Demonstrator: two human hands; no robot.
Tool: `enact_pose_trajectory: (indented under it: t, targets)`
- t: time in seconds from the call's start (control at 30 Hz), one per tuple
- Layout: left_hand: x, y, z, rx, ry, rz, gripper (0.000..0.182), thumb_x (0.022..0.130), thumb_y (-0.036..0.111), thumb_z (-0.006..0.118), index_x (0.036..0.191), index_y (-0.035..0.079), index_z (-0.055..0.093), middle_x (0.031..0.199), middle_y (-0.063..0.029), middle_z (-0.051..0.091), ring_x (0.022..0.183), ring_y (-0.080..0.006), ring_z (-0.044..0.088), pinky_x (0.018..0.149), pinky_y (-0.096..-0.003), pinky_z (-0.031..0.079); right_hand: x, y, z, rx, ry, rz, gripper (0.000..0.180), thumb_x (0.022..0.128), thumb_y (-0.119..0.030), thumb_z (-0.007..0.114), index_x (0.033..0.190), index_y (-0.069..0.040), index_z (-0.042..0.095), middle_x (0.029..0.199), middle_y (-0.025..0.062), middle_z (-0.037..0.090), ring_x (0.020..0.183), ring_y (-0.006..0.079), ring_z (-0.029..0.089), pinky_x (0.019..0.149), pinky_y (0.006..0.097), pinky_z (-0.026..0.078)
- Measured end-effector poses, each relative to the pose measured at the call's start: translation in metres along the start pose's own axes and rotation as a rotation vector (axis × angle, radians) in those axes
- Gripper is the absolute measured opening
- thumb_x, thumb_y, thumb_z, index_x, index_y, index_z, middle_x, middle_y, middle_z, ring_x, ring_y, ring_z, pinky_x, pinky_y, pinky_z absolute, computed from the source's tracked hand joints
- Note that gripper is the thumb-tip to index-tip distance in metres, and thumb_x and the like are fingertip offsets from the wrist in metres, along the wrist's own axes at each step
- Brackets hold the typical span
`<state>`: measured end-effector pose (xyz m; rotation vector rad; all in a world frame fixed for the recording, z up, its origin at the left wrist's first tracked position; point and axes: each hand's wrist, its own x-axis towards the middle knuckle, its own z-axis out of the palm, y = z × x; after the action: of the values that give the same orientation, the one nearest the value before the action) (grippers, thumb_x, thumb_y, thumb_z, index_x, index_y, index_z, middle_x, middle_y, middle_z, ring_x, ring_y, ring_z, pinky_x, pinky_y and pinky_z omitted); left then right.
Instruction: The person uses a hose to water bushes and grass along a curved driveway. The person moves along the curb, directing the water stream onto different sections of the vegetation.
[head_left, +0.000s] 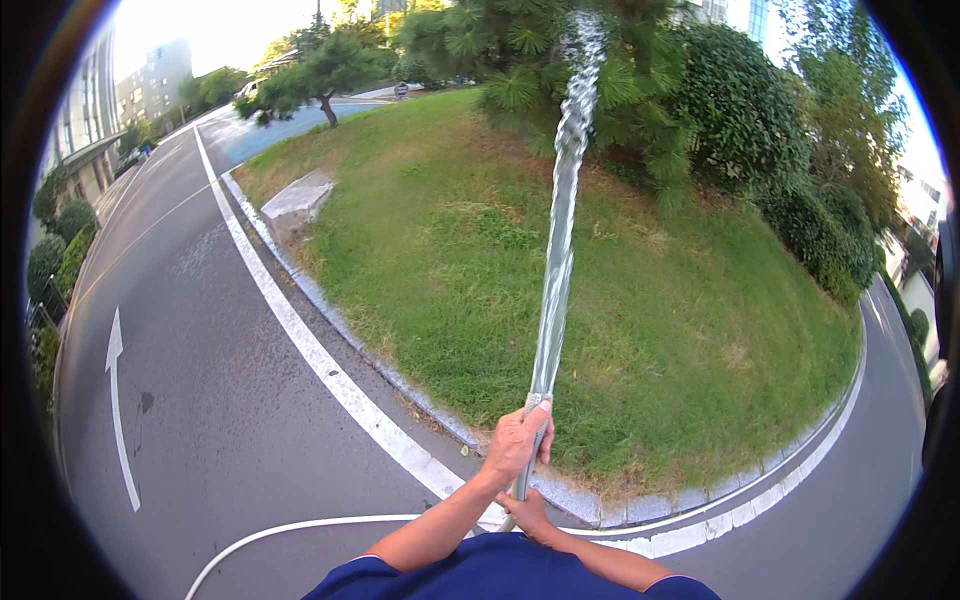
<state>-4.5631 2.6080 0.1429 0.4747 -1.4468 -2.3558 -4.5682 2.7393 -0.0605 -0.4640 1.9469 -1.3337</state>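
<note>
My left hand (516, 444) grips a light-coloured hose (535, 442) close to its open end, the thumb lying along the top. Lower down and nearer my body, my right hand (528, 511) is closed around the same hose. A thick stream of water (561, 247) shoots out of the hose end, away from me, over the grass (465, 300) and up in front of a pine tree (525, 75). Where the water lands cannot be seen. A white length of hose (300, 523) curves over the asphalt at my lower left.
A stone kerb (345, 330) edges the lawn, with a white painted line (300, 330) beside it. A flat-topped stone block (298, 196) stands at the lawn's left edge. Dense shrubs (750, 112) grow at the right. Road (225, 390) runs along both sides.
</note>
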Motion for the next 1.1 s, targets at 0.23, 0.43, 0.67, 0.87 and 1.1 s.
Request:
enact_pose_trajectory:
  t: [0.23,0.43,0.67,0.87,1.1]
  targets:
    - [-0.004,-0.02,-0.015,-0.048,0.117,0.124,0.036,0.102,0.038,0.049,0.088,0.005,0.057,0.067,-0.0004,0.054,0.054,-0.0079,0.052,0.051,-0.0238,0.044,-0.011,-0.011,0.021,0.082,0.112,0.032,0.011,0.073,-0.007,0.061,0.073,0.002,0.065,0.067,0.007,0.063,0.062,0.0166,0.059,0.057,0.0346,0.044]
    - [-0.015,-0.007,-0.001,0.158,0.162,0.152,0.039,0.099,0.038,0.053,0.077,0.006,0.055,0.058,0.0026,0.047,0.05,-0.0072,0.043,0.046,-0.0264,0.036,-0.005,-0.008,0.028,0.205,0.096,-0.129,0.015,0.079,-0.013,0.065,0.082,0.002,0.065,0.073,0.008,0.063,0.068,0.017,0.058,0.062,0.0341,0.044]
    - [-0.037,-0.031,0.024,0.409,0.303,0.247,0.033,0.099,0.032,0.053,0.084,0.004,0.06,0.061,0.0024,0.046,0.059,-0.0076,0.042,0.052,-0.0289,0.036,-0.019,0.005,0.031,0.055,0.144,-0.286,0.026,0.082,-0.021,0.07,0.089,0.004,0.064,0.082,0.0118,0.067,0.078,0.0175,0.06,0.071,0.0375,0.047]
    - [-0.087,-0.032,0.016,0.339,0.529,0.156,0.033,0.101,0.027,0.05,0.078,0.005,0.056,0.057,0.0011,0.05,0.048,-0.0066,0.045,0.046,-0.0246,0.038,-0.051,0.035,0.054,0.16,-0.154,-0.155,0.019,0.083,-0.021,0.066,0.084,-0.003,0.064,0.069,0.0139,0.064,0.064,0.0242,0.063,0.062,0.0398,0.047]
    - [-0.101,-0.02,0.013,0.206,0.507,0.121,0.037,0.098,0.028,0.049,0.074,0.001,0.055,0.058,-0.0086,0.053,0.05,-0.0181,0.054,0.05,-0.0306,0.045,-0.044,0.034,0.049,0.005,-0.107,-0.215,0.032,0.08,-0.033,0.074,0.075,-0.004,0.061,0.066,0.0167,0.061,0.061,0.0343,0.06,0.058,0.042,0.045]
